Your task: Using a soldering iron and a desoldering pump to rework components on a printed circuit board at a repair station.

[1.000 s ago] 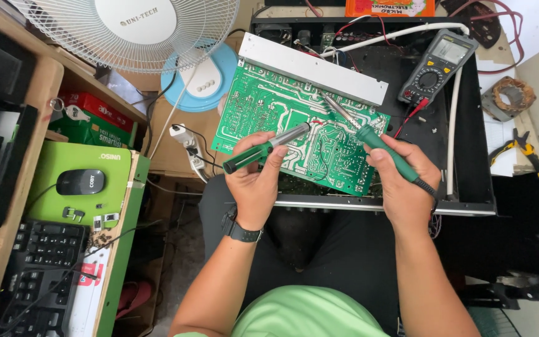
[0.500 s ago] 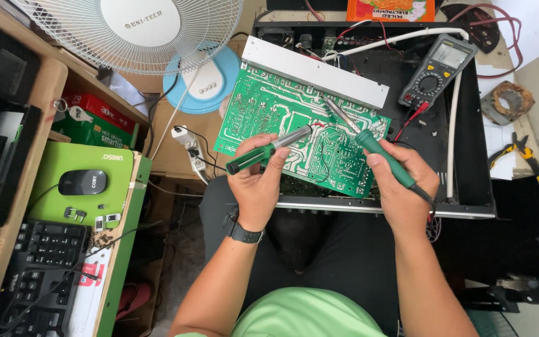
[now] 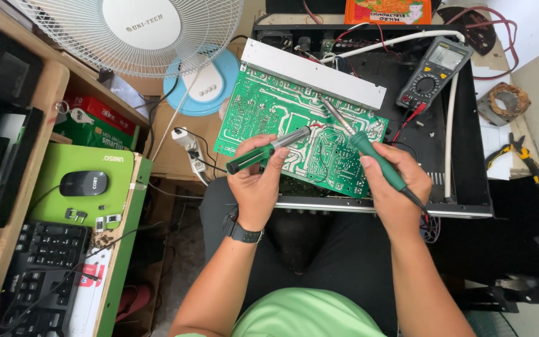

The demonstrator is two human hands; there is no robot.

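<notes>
Head view shows the left hand (image 3: 258,187) clamped on a desoldering pump (image 3: 268,150) and the right hand (image 3: 394,187) clamped on a soldering iron (image 3: 369,153). Both tips meet over the green circuit board (image 3: 269,118), so the person seems mid-desoldering; the next move likely calls for steady tip contact.

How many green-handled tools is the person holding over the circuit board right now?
2. The left hand grips a desoldering pump, and the right hand grips a soldering iron. Both tips sit over the green circuit board. Others may be hidden.
</notes>
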